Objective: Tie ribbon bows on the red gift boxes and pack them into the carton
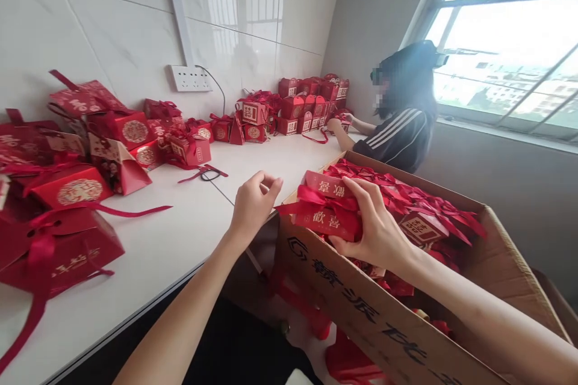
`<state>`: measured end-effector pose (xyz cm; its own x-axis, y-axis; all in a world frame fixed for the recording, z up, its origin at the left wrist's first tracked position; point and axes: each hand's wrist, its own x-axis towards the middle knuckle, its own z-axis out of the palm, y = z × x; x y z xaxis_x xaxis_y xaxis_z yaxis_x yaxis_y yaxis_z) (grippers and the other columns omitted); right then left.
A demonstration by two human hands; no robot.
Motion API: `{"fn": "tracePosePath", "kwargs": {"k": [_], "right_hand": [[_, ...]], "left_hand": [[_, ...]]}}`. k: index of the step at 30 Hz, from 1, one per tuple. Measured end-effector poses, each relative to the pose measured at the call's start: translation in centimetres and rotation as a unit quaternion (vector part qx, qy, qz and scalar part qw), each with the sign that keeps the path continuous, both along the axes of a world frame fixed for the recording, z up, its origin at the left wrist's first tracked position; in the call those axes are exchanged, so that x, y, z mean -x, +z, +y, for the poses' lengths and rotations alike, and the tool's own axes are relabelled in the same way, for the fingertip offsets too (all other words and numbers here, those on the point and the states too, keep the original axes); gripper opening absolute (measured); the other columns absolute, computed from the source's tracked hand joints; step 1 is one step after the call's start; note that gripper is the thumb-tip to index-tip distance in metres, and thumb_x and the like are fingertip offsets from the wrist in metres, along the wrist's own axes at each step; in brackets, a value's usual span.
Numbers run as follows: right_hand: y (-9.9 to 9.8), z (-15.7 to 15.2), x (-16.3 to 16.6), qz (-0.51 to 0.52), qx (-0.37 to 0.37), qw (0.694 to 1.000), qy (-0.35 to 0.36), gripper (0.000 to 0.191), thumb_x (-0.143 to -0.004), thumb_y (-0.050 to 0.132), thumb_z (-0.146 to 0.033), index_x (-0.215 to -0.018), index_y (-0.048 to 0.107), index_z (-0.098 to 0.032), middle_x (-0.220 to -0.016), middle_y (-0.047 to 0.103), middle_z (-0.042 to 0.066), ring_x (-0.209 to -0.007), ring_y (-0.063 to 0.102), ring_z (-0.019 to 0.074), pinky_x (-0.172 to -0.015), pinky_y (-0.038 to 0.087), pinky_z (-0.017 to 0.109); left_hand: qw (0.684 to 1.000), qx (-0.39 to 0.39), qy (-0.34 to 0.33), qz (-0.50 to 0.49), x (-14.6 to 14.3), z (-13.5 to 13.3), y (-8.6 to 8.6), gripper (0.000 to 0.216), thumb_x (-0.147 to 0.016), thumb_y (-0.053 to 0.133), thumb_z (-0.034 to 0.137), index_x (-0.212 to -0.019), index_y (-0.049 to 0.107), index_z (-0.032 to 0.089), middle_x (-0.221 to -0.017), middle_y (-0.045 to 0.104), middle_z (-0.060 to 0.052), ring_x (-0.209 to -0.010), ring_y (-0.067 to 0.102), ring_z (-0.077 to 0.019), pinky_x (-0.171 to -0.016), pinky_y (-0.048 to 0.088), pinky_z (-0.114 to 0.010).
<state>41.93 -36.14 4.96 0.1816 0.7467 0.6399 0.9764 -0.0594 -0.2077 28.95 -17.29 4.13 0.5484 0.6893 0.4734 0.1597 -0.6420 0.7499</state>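
Note:
In the head view, my right hand [382, 228] grips a red gift box [332, 222] at its right side, thumb below and fingers above. The gift box has gold characters and a red ribbon [311, 195] across it. It is over the near left edge of a cardboard carton [334, 295]. My left hand [255, 204] is a little to the left, apart from the gift box. Its fingers are curled in towards the thumb, and I see nothing in them. Many red gift boxes with ribbon bows [419, 228] fill part of the carton.
Red gift boxes [72, 186] are piled on the left of the white table [180, 240], with more stacked [307, 105] along the wall. A black loop [210, 175] lies near a ribbon. A co-worker [401, 114] handles a red box by the window. A power socket [192, 78] is on the wall.

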Motion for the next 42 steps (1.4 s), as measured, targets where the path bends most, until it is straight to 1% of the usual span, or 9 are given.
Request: {"fn": "tracePosePath", "kwargs": {"k": [3, 8, 10, 15, 23, 30, 33, 38, 42], "right_hand": [[-0.2, -2.1, -2.1, 0.208, 0.012, 0.976, -0.066, 0.071, -0.073, 0.059, -0.05, -0.133, 0.034, -0.023, -0.128, 0.045, 0.014, -0.117, 0.047, 0.0326, -0.09, 0.047, 0.053], [-0.6, -5.5, -4.4, 0.611, -0.013, 0.786, -0.092, 0.06, -0.083, 0.026, -0.062, -0.127, 0.041, -0.023, -0.108, 0.064, 0.011, -0.097, 0.063, 0.0302, -0.075, 0.054, 0.052], [-0.8, -6.6, -4.6, 0.641, -0.026, 0.761, -0.091, 0.064, -0.083, 0.021, -0.064, -0.129, 0.039, -0.023, -0.11, 0.064, 0.011, -0.101, 0.062, 0.0301, -0.077, 0.054, 0.053], [-1.5, -8.8, -4.7, 0.587, 0.032, 0.808, -0.046, 0.075, -0.083, 0.006, -0.067, -0.139, 0.027, -0.024, -0.128, 0.054, 0.011, -0.109, 0.058, 0.028, -0.087, 0.048, 0.053], [-1.5, -10.2, -5.4, 0.577, -0.024, 0.81, -0.095, 0.071, -0.083, 0.01, -0.067, -0.135, 0.032, -0.025, -0.121, 0.057, 0.011, -0.107, 0.058, 0.0286, -0.087, 0.048, 0.054], [0.2, -14.5, -9.4, 0.231, -0.077, 0.886, -0.394, 0.072, -0.071, 0.052, -0.063, -0.128, 0.04, -0.021, -0.12, 0.05, 0.015, -0.106, 0.055, 0.0326, -0.09, 0.045, 0.049], [0.6, -17.6, -11.3, 0.078, 0.013, 0.882, -0.465, 0.072, -0.067, 0.064, -0.055, -0.124, 0.046, -0.015, -0.116, 0.046, 0.02, -0.11, 0.05, 0.0346, -0.095, 0.04, 0.045], [-1.3, -21.7, -14.2, 0.072, 0.149, 0.871, -0.463, 0.06, -0.078, 0.054, -0.053, -0.121, 0.048, -0.012, -0.1, 0.049, 0.016, -0.1, 0.055, 0.0305, -0.09, 0.042, 0.04], [-2.8, -21.1, -15.5, 0.086, 0.239, 0.809, -0.53, 0.069, -0.073, 0.06, -0.047, -0.128, 0.041, -0.01, -0.112, 0.045, 0.019, -0.099, 0.058, 0.0319, -0.088, 0.045, 0.042]], "left_hand": [[0.998, -0.053, -0.033, 0.021, -2.1, -0.5, -2.9, 0.023, -0.086, 0.046, 0.036, -0.073, 0.056, 0.019, -0.072, 0.064, -0.001, -0.07, 0.059, -0.0182, -0.068, 0.044, -0.031], [0.95, -0.216, -0.223, 0.033, -4.1, -3.9, -7.2, 0.015, -0.085, 0.048, 0.026, -0.093, 0.057, 0.018, -0.095, 0.065, -0.006, -0.097, 0.056, -0.0209, -0.089, 0.037, -0.037], [0.937, -0.239, -0.249, 0.051, -4.7, -4.8, -8.4, 0.014, -0.086, 0.049, 0.028, -0.087, 0.059, 0.018, -0.092, 0.066, -0.005, -0.095, 0.056, -0.0211, -0.089, 0.035, -0.038], [0.942, -0.26, -0.203, 0.062, -5.3, -5.4, -9.7, 0.024, -0.086, 0.047, 0.028, -0.066, 0.056, 0.019, -0.071, 0.061, -0.003, -0.073, 0.052, -0.0188, -0.077, 0.034, -0.037], [0.938, -0.282, -0.194, 0.064, -5.1, -5.3, -9.8, 0.023, -0.086, 0.046, 0.028, -0.067, 0.056, 0.018, -0.071, 0.06, -0.003, -0.073, 0.05, -0.0187, -0.075, 0.032, -0.035], [0.935, -0.283, -0.201, 0.068, -5.0, -5.3, -9.7, 0.025, -0.086, 0.045, 0.029, -0.067, 0.057, 0.018, -0.07, 0.06, -0.003, -0.071, 0.049, -0.0184, -0.075, 0.033, -0.036], [0.936, -0.279, -0.204, 0.062, -5.0, -5.2, -9.8, 0.025, -0.086, 0.045, 0.03, -0.067, 0.057, 0.019, -0.071, 0.061, -0.004, -0.071, 0.05, -0.0191, -0.075, 0.033, -0.037], [0.935, -0.284, -0.205, 0.063, -5.1, -5.2, -9.9, 0.026, -0.086, 0.043, 0.031, -0.068, 0.057, 0.019, -0.072, 0.061, -0.004, -0.072, 0.05, -0.0195, -0.075, 0.033, -0.037], [0.935, -0.284, -0.203, 0.063, -5.1, -5.2, -9.9, 0.025, -0.086, 0.044, 0.03, -0.068, 0.056, 0.019, -0.071, 0.061, -0.004, -0.072, 0.05, -0.0199, -0.075, 0.033, -0.037]]}}
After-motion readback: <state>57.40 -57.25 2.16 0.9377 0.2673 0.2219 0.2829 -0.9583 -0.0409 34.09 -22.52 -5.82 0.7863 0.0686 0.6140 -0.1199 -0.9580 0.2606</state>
